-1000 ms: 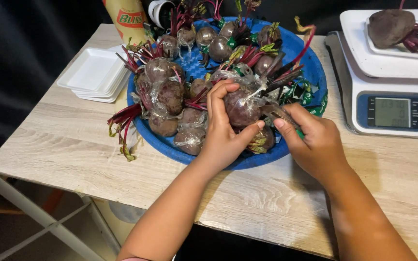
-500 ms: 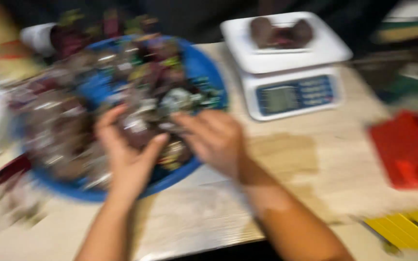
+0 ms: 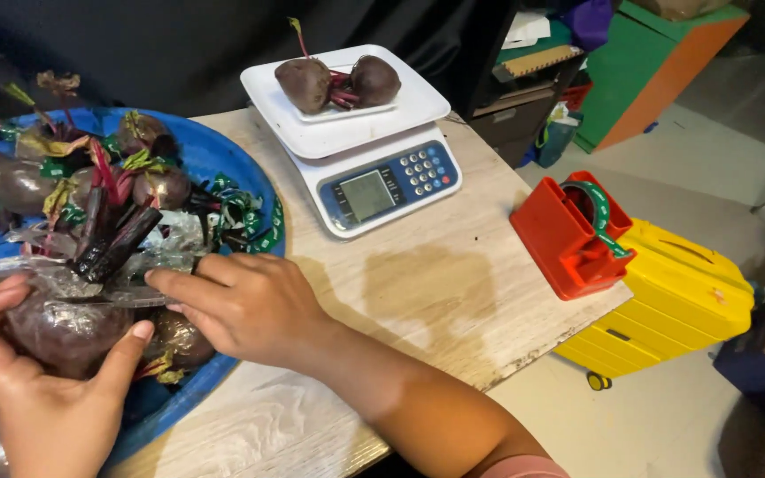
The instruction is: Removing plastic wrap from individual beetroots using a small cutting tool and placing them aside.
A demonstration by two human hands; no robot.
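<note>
You are looking down on a pale wooden table (image 3: 436, 292) with a light grain; its corner juts out over a light grey floor (image 3: 657, 416). Behind the table hangs a dark cloth backdrop (image 3: 179, 44). On the table's right corner sits a red tape dispenser (image 3: 568, 235), and just beside it, below the edge, stands a yellow case (image 3: 675, 301) on small wheels. Further back you see a green and orange box (image 3: 657, 62) on the floor, and next to it dark shelves (image 3: 524, 106) stuffed with papers and oddments. The light is soft and even, with faint shadows on the tabletop.
</note>
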